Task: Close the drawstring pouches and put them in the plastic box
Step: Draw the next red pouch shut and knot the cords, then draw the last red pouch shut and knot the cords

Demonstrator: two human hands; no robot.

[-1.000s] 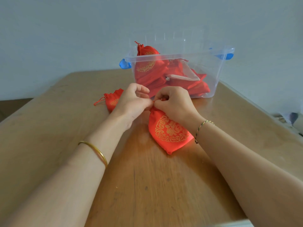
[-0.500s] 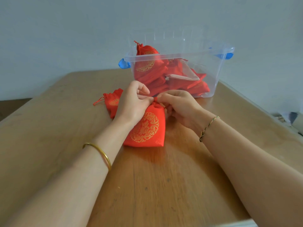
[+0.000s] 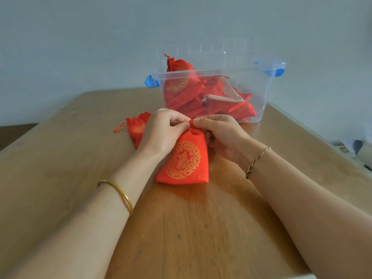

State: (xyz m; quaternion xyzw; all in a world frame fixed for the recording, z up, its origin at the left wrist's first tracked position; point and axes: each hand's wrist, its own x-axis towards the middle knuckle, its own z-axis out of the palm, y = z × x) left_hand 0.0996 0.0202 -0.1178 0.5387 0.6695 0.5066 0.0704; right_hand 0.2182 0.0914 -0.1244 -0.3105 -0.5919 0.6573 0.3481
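Lying flat on the wooden table [image 3: 60, 178], the red pouch [image 3: 184, 160] with the gold round picture sat between both hands. The left hand [image 3: 163, 133] and the right hand [image 3: 221, 133] each pinched its bunched top with closed fingertips. Another red pouch [image 3: 136, 127] lay just behind the left hand. The clear plastic box [image 3: 259, 93], holding more red pouches, stood farther back on the table.
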